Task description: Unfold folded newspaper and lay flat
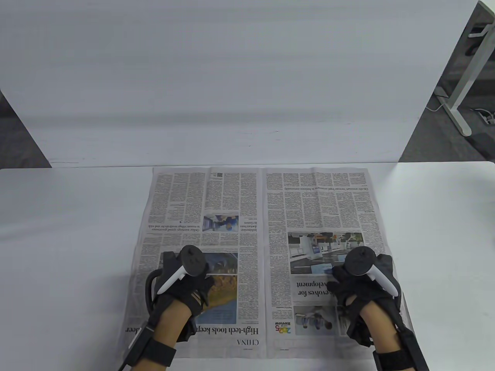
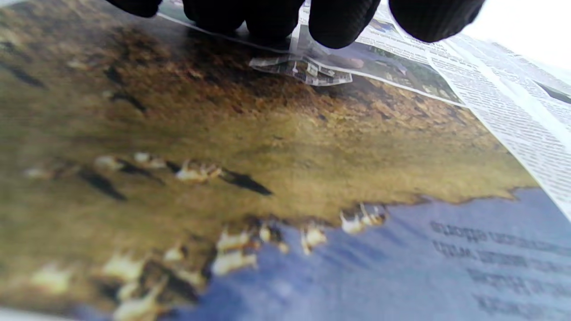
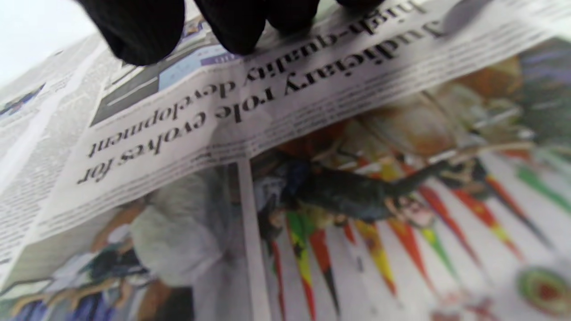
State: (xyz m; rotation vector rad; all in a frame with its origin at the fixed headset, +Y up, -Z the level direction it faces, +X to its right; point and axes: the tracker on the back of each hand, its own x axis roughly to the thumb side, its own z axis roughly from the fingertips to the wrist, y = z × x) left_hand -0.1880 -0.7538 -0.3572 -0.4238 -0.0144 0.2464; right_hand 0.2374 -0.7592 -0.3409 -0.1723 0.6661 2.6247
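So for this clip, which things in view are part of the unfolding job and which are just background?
Part of the job:
- newspaper, spread open on the table
- left hand, resting on its left page
- right hand, resting on its right page

Just there:
- white table
- white backboard
- desk leg, far right

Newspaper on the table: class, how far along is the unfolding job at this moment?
Done: the newspaper lies opened into a two-page spread on the table, centre crease running away from the person. In hand: the left hand and right hand rest on the near halves, fingers on the paper. Left: smoothing the slight creases, then lifting off.
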